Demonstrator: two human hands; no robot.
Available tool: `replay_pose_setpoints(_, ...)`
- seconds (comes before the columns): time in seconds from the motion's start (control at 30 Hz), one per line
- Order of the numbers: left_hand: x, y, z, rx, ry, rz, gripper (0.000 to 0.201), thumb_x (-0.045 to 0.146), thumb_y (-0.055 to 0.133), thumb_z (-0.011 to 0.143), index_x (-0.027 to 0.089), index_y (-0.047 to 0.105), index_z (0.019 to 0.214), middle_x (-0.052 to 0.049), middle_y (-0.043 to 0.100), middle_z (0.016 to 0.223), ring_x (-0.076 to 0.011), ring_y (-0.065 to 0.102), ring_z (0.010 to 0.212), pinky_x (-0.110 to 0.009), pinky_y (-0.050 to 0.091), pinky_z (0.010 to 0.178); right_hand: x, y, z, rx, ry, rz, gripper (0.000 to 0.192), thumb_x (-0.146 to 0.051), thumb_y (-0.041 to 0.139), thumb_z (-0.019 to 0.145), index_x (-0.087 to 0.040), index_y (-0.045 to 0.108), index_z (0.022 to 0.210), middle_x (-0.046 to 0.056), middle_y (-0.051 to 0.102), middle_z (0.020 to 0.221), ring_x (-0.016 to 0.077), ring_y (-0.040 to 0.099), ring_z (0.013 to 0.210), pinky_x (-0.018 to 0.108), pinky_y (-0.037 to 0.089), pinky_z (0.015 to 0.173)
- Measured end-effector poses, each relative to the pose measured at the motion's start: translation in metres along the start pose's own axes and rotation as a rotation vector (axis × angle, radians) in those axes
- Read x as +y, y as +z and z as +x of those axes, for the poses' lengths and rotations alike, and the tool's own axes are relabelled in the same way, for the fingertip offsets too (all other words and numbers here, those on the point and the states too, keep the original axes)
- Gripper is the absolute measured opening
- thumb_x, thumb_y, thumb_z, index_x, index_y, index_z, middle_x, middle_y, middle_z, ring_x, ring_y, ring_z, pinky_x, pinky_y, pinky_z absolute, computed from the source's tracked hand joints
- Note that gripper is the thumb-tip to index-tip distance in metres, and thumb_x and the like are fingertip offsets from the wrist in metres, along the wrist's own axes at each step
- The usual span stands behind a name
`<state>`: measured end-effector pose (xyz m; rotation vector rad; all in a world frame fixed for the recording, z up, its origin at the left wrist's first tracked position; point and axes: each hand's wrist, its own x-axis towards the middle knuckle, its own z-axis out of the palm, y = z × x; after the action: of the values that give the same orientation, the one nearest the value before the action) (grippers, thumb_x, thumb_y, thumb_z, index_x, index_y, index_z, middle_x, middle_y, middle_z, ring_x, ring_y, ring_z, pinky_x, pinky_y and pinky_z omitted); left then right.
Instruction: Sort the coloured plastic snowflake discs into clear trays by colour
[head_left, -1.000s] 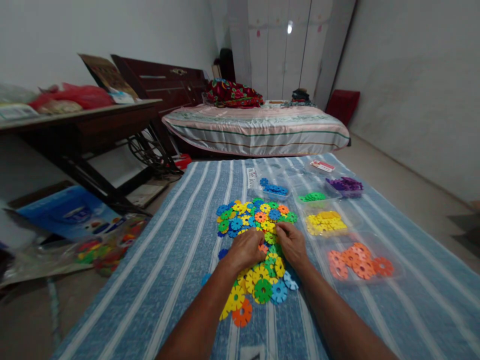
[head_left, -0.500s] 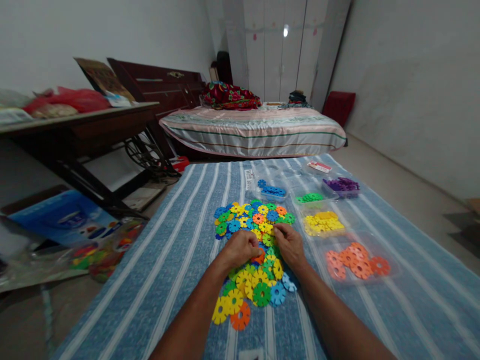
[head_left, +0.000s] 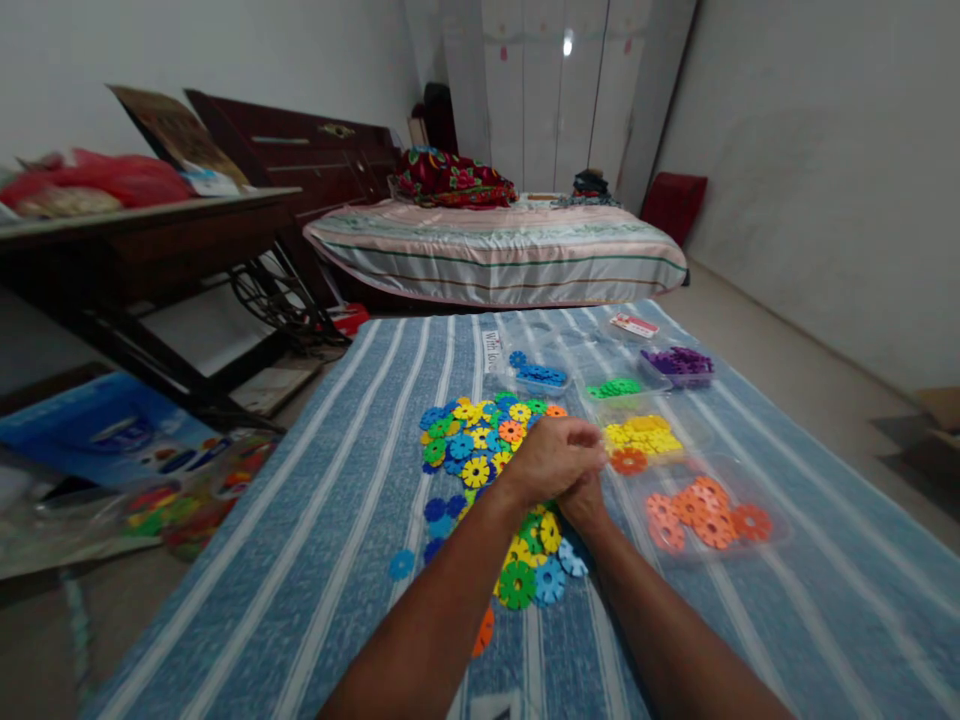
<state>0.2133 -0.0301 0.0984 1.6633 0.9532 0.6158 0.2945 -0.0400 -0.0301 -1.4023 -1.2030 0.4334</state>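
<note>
head view, what changed: half a second back my two hands sat side by side in the pile; now my left hand (head_left: 556, 458) has swung across to the right, above my right hand (head_left: 583, 503).
left hand: fingers curled, pinching an orange toothed plastic disc (head_left: 628, 460) at its tips; the disc hangs between the yellow and orange trays.
right hand: mostly hidden under the left wrist, resting at the pile's right edge; i cannot tell whether it is closed on anything.
meaning: i judge one orange piece has been lifted out of the mix and is on its way to its own colour.
pile: the loose heap of mixed-colour toothed plastic discs (head_left: 480, 440) lies on the blue striped cloth (head_left: 352, 470), centre left, with a few blue strays nearer me.
trays: clear tray of orange discs (head_left: 705, 512) just right of the hands; clear tray of yellow discs (head_left: 646, 433) just beyond; green (head_left: 615, 388), blue (head_left: 541, 375) and purple (head_left: 679, 360) trays farther off.
edges: the cloth's left edge runs down toward floor clutter; the right edge is well past the trays.
open room: bare cloth near me and left of the pile; between the trays it is tight.
</note>
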Motion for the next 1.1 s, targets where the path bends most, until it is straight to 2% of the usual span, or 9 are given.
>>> replay_pose_setpoints(0.07,0.002,0.001,0.003,0.053,0.084,0.149,0.013,0.021,0.062,0.070,0.014,0.070,0.078,0.000,0.068,0.074,-0.0134,0.061,0.070,-0.022,0.046,0.064,0.000,0.000,0.000,-0.027,-0.013,0.027,0.026,-0.024,0.050,0.085,-0.018,0.069,0.068,0.000,0.069,0.066,0.0141,0.062,0.064,0.022,0.050,0.056)
replay_pose_setpoints(0.13,-0.004,-0.008,0.002,0.098,0.096,0.330,0.013,0.021,0.059,0.073,0.015,0.070,0.076,-0.001,0.068,0.074,-0.0146,0.061,0.074,-0.023,0.045,0.066,0.000,0.000,-0.002,-0.052,-0.018,0.071,0.022,-0.027,0.054,0.084,-0.018,0.071,0.074,0.002,0.072,0.073,0.0177,0.065,0.070,0.026,0.051,0.062)
replay_pose_setpoints(0.2,-0.016,-0.021,-0.003,0.100,0.033,0.522,0.015,0.021,0.057,0.076,0.016,0.071,0.077,-0.002,0.069,0.074,-0.0157,0.062,0.074,-0.024,0.043,0.066,0.000,0.000,-0.002,-0.062,0.003,0.104,0.022,-0.030,0.054,0.083,-0.019,0.073,0.080,0.003,0.073,0.078,0.0201,0.066,0.076,0.031,0.051,0.070)
replay_pose_setpoints(0.3,-0.036,-0.034,-0.016,0.052,-0.132,0.822,0.017,0.022,0.055,0.079,0.017,0.072,0.075,-0.004,0.071,0.075,-0.0176,0.063,0.074,-0.026,0.039,0.065,-0.001,0.002,-0.003,-0.046,0.056,0.119,0.023,-0.034,0.055,0.081,-0.020,0.074,0.083,0.004,0.074,0.084,0.0218,0.066,0.082,0.035,0.050,0.078)
replay_pose_setpoints(0.43,-0.052,-0.032,-0.030,-0.031,-0.246,0.977,0.019,0.032,0.059,0.079,0.019,0.072,0.074,-0.006,0.072,0.078,-0.0198,0.065,0.076,-0.027,0.034,0.061,0.000,0.003,-0.002,-0.031,0.085,0.124,0.026,-0.038,0.055,0.081,-0.020,0.073,0.082,0.005,0.073,0.084,0.0220,0.066,0.081,0.035,0.049,0.079)
replay_pose_setpoints(0.6,-0.057,-0.025,-0.030,-0.046,-0.249,0.918,0.017,0.032,0.062,0.075,0.019,0.072,0.069,-0.004,0.070,0.073,-0.0173,0.062,0.072,-0.026,0.030,0.058,0.000,0.002,-0.003,-0.043,0.088,0.118,0.027,-0.039,0.055,0.082,-0.019,0.073,0.084,0.005,0.073,0.085,0.0216,0.066,0.082,0.034,0.050,0.079)
replay_pose_setpoints(0.77,-0.066,-0.028,-0.026,-0.021,-0.242,0.759,0.014,0.027,0.064,0.070,0.017,0.067,0.060,0.000,0.061,0.060,-0.0135,0.053,0.060,-0.025,0.029,0.056,0.000,0.002,-0.003,-0.047,0.085,0.111,0.026,-0.038,0.054,0.083,-0.020,0.073,0.084,0.005,0.073,0.084,0.0210,0.065,0.082,0.033,0.050,0.079)
replay_pose_setpoints(0.93,-0.071,-0.034,-0.028,0.012,-0.226,0.510,0.019,0.027,0.061,0.067,0.017,0.057,0.052,0.002,0.053,0.050,-0.0112,0.048,0.051,-0.024,0.029,0.052,-0.002,0.001,-0.002,-0.049,0.094,0.109,0.027,-0.039,0.054,0.083,-0.019,0.073,0.084,0.005,0.073,0.086,0.0214,0.066,0.083,0.034,0.050,0.080)
replay_pose_setpoints(1.1,-0.067,-0.047,-0.031,0.021,-0.258,0.250,0.020,0.033,0.060,0.066,0.017,0.054,0.055,0.004,0.049,0.043,-0.0099,0.045,0.043,-0.022,0.031,0.047,-0.004,0.001,-0.002,-0.048,0.096,0.107,0.027,-0.039,0.053,0.083,-0.021,0.073,0.084,0.005,0.073,0.086,0.0212,0.066,0.084,0.034,0.049,0.081)
